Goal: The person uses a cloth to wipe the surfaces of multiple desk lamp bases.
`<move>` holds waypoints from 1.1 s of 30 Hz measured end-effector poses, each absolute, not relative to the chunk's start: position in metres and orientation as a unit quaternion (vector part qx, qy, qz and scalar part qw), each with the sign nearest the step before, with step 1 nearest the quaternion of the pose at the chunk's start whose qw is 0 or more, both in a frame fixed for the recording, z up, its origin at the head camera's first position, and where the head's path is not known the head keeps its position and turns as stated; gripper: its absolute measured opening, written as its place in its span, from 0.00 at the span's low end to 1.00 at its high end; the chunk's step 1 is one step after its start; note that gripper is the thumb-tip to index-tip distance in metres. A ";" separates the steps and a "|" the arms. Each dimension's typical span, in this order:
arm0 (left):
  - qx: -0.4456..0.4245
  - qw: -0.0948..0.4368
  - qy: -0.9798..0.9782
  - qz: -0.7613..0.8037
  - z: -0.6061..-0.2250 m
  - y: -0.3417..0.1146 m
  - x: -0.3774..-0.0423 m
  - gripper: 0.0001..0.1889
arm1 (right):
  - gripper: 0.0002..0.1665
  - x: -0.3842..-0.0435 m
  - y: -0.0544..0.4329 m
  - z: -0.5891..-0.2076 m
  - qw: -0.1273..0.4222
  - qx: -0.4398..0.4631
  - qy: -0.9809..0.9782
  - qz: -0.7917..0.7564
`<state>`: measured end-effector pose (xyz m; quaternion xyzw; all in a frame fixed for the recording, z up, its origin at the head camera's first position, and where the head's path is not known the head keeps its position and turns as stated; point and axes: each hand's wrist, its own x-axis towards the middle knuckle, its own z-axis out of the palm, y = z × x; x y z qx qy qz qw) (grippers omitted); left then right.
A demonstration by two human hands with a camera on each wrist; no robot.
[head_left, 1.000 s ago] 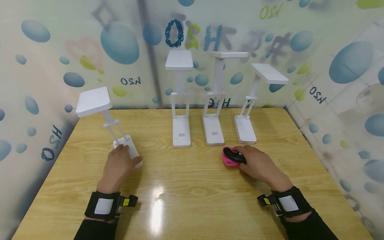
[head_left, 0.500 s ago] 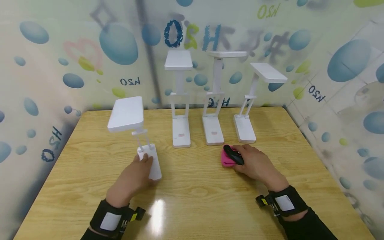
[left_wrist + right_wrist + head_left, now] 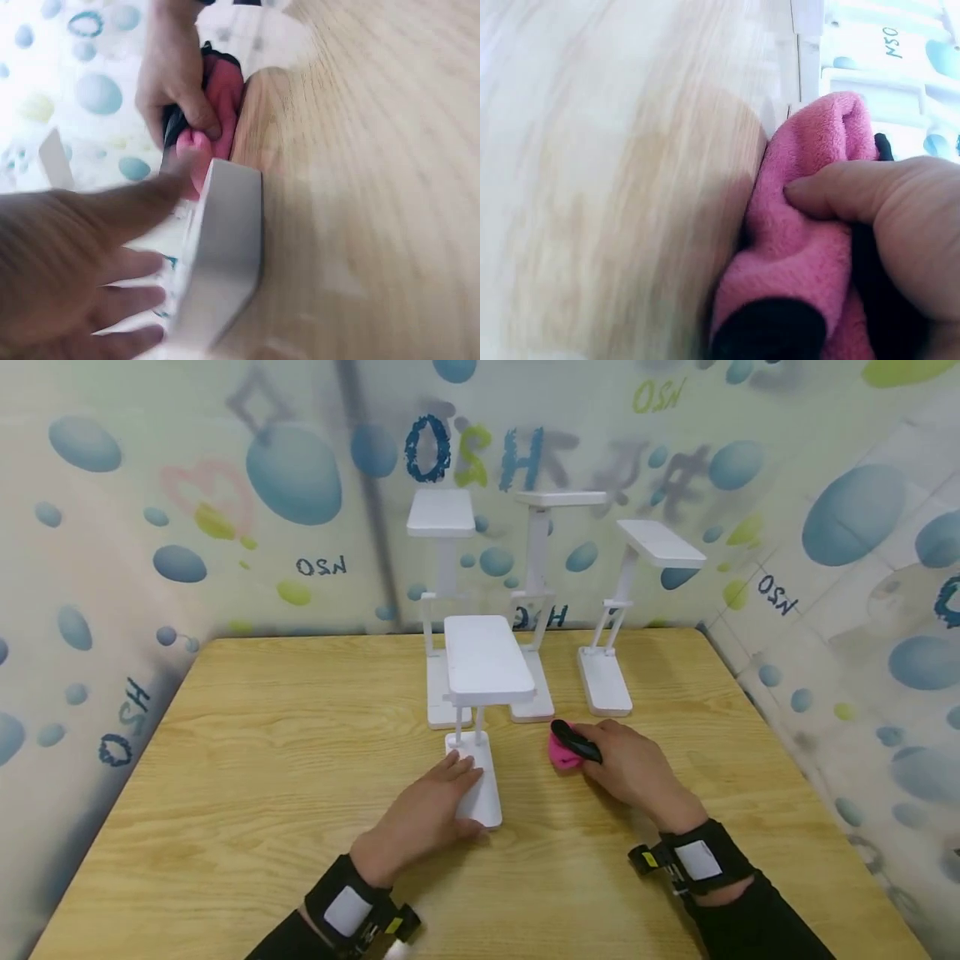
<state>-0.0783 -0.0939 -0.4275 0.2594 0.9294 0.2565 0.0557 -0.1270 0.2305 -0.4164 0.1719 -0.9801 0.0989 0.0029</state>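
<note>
My left hand (image 3: pixel 431 806) holds a white desk lamp (image 3: pixel 489 653) by its base, with the fingers over the base's left side and the thumb at its near end. In the left wrist view the base (image 3: pixel 225 232) lies close to the table, beside the thumb. To the right, my right hand (image 3: pixel 637 768) grips a folded pink fluffy cloth (image 3: pixel 564 753) together with a smooth black curved piece (image 3: pixel 576 741). The right wrist view shows the thumb pressing into the pink pile (image 3: pixel 810 150); what the black piece is stays unclear.
Three more white desk lamps stand at the back: a left one (image 3: pixel 441 514), a middle one (image 3: pixel 538 543) and a right one (image 3: pixel 606 681). The held lamp partly covers two of them. The wooden table (image 3: pixel 247 752) meets patterned wall sheets behind and at the sides.
My left hand has brought the lamp from the table's left side to the middle, in front of the back lamps, and its base has turned straighter. The right hand has barely moved.
</note>
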 end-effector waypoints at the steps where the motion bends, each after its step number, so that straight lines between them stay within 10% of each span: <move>1: 0.238 0.053 0.928 0.282 -0.430 -0.097 -0.081 0.36 | 0.32 -0.126 0.230 -0.414 0.003 0.173 -0.980 0.100; 11: 0.144 0.150 0.921 0.330 -0.436 -0.129 -0.123 0.62 | 0.31 -0.112 0.153 -0.376 0.069 0.366 -0.919 0.125; 33: 0.153 0.201 0.913 0.321 -0.429 -0.122 -0.132 0.59 | 0.12 -0.106 0.095 -0.405 0.087 0.387 -0.918 -0.026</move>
